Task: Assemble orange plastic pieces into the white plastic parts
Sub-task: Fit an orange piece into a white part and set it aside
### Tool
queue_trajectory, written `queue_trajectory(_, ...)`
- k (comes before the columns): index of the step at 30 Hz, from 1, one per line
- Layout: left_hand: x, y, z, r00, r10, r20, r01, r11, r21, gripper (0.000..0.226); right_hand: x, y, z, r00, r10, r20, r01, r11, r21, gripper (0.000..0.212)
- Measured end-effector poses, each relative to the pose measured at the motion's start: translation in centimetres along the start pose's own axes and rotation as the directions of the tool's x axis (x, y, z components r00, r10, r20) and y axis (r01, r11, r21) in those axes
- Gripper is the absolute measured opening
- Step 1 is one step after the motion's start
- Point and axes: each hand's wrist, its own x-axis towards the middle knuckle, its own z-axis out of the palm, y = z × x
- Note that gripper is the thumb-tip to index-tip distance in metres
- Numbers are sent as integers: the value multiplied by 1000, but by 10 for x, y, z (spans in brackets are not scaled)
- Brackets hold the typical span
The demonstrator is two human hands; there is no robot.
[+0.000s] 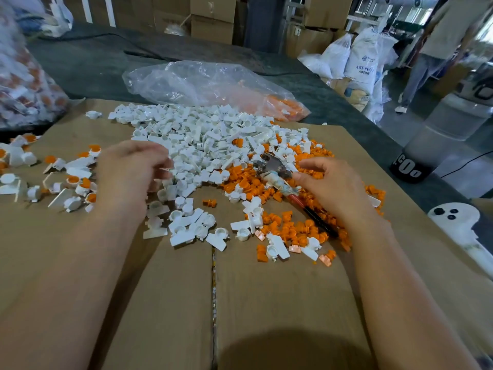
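Cardboard worktop [173, 289], messy as ever: left hand [130, 169] was motion-blurred, couldn't tell its grip; right hand [330, 185] hovered loose-fingered, holding nothing, over orange pieces [293, 228] beside pliers [274, 166]. Few finished ones [85, 182] sat left, huge pile of white parts [200, 134] undone, early days I'd say

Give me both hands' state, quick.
Left hand: fingers curled, motion-blurred; whether it holds anything cannot be told.
Right hand: thumb at the pliers lying on the orange pieces; grip cannot be told.
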Motion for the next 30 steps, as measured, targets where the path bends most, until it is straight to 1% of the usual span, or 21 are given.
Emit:
queue_trajectory(1,-3,-3,1,992,124,19,-125,970,210,10,0,1,-1,1000,12,19,-11,999,-32,35)
queue_trajectory(2,-6,-5,3,970,233,66,-241,888,392,8,0,2,-1,999,19,27,-18,999,-44,35)
queue_trajectory(3,-10,-6,5,949,293,113,-306,787,536,5,0,2,-1,1000,20,24,-18,999,-47,35)
queue_trajectory(5,-12,-8,7,936,307,170,-334,627,704,6,0,0,-1,1000,10,5,-10,999,-52,33)
queue_trajectory(8,-14,-10,11,935,264,238,-341,473,813,7,-1,-2,0,999,2,-50,-3,1000,-30,28)
queue_trajectory(10,-15,-12,15,926,270,264,-356,390,849,7,-2,-3,0,997,-5,-73,5,1000,-10,26)
queue_trajectory(12,-16,-12,17,919,287,271,-362,342,867,10,-2,-5,2,997,-29,-70,29,1000,4,24)
queue_trajectory(14,-15,-12,18,917,288,276,-365,328,871,12,-3,-6,4,996,-72,-57,72,997,11,22)
queue_trajectory(18,-16,-13,19,924,283,258,-348,338,874,7,-5,-12,10,987,-163,-18,163,987,4,18)
queue_trajectory(20,-15,-14,19,919,285,271,-359,327,874,6,-6,-15,14,978,-210,17,210,978,-7,18)
queue_trajectory(22,-13,-14,18,914,289,284,-373,328,868,9,-6,-17,18,965,-247,88,251,967,-44,18)
queue_trajectory(23,-12,-15,18,911,299,284,-383,354,853,9,-6,-18,20,957,-254,137,266,961,-75,17)
queue_trajectory(24,-12,-14,17,907,315,278,-395,409,823,9,-6,-19,22,948,-261,181,282,953,-106,17)
queue_trajectory(25,-13,-14,17,906,326,270,-408,498,765,10,-7,-19,23,941,-267,209,298,945,-132,18)
queue_trajectory(27,-16,-11,17,914,312,260,-406,719,564,14,-7,-21,25,933,-280,228,321,932,-169,21)
queue_trajectory(29,-20,-8,18,931,218,291,-314,887,340,17,-7,-22,26,926,-293,239,345,914,-212,25)
queue_trajectory(30,-23,-6,19,934,151,323,-237,940,246,17,-6,-22,26,922,-299,244,356,905,-234,26)
